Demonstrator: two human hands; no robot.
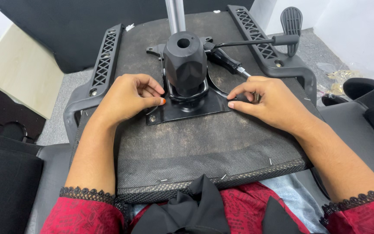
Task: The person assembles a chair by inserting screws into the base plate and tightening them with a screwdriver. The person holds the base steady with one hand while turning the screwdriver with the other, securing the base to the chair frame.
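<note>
An upturned office chair seat [204,143] lies across my lap, its dark fabric underside facing up. A black metal tilt mechanism plate [187,108] sits on it, with a black knob housing [184,58] and a lever with a paddle handle [291,21]. My left hand [128,97] rests at the plate's left edge, its fingers curled and pinching near a bolt [152,118]. Over at the plate's right edge, the fingertips of my right hand [267,102] pinch something small that I cannot make out.
Two black armrest brackets [102,65] [267,52] run along the seat's sides. A chrome gas-lift tube [175,15] rises behind the knob. A pale wooden board [16,69] lies at the left on grey carpet, black chair parts [5,182] at both sides.
</note>
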